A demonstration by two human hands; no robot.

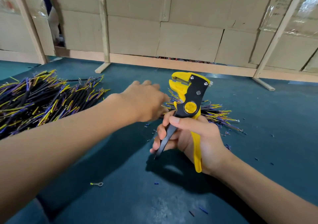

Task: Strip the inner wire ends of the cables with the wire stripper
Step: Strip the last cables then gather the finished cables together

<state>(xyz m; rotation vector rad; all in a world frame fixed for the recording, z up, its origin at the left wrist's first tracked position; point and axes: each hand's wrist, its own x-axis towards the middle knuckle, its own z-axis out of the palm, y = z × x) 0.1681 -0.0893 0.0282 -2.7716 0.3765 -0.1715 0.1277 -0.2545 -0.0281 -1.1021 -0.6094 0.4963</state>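
My right hand grips the handles of a yellow and black wire stripper, held upright with its jaws pointing up and away. My left hand reaches forward over the table toward a small heap of cables that lies behind the stripper; its fingers are blurred and mostly hidden, so whether they hold a cable cannot be told. A large pile of black cables with yellow, blue and brown inner wires covers the table at the left.
The dark teal table carries small bits of cut insulation around my hands. A yellow ring terminal lies near the front. A wooden frame backed with cardboard closes off the far side.
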